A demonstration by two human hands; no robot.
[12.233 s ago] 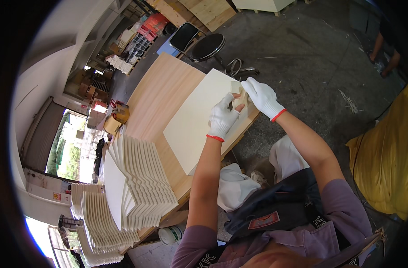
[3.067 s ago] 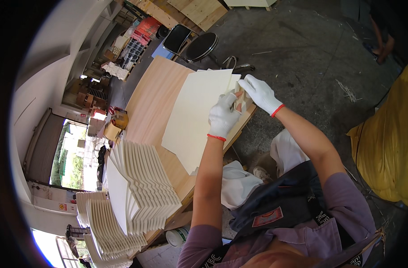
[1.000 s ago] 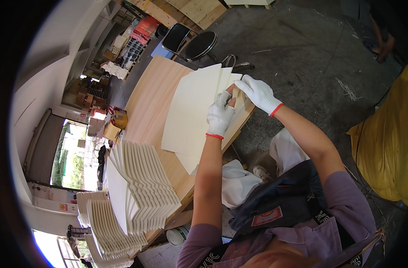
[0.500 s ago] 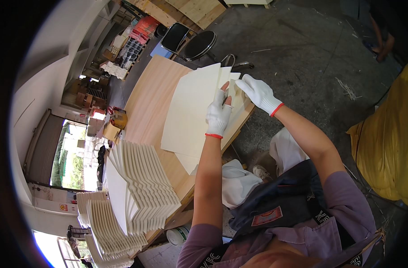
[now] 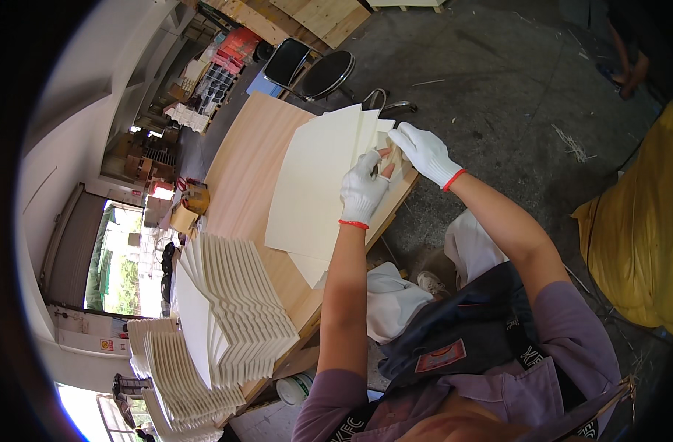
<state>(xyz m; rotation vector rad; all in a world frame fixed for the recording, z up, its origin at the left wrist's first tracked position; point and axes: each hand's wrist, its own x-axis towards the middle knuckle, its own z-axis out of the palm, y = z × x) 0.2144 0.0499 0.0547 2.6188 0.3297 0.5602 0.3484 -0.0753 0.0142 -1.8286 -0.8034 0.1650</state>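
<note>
Several flat cream sheets (image 5: 307, 184) lie fanned and overlapping on the wooden tabletop (image 5: 241, 155). My right hand (image 5: 425, 153), in a white knitted glove with a red cuff, is at their far right corner, its fingers closed on the edge of a cream sheet (image 5: 385, 126). Beside it, my left hand (image 5: 364, 186) rests over the sheets' right side, gloved alike. Two bare fingertips poke out of that glove, apart from each other and pointing at the right hand's fingers. A small pale piece shows between the hands; its shape is partly hidden.
Tall stacks of bent cream sheets (image 5: 237, 309) stand at the table's near left, with another stack (image 5: 178, 376) beyond. A black chair (image 5: 286, 65) and round stool (image 5: 328, 75) are past the far edge. Yellow cloth (image 5: 635, 228) hangs at right. A tub (image 5: 292, 388) sits below the table.
My left hand has turned to the right, its bare fingertips swinging from pointing away toward the right hand. The right hand stays almost in place at the sheets' corner.
</note>
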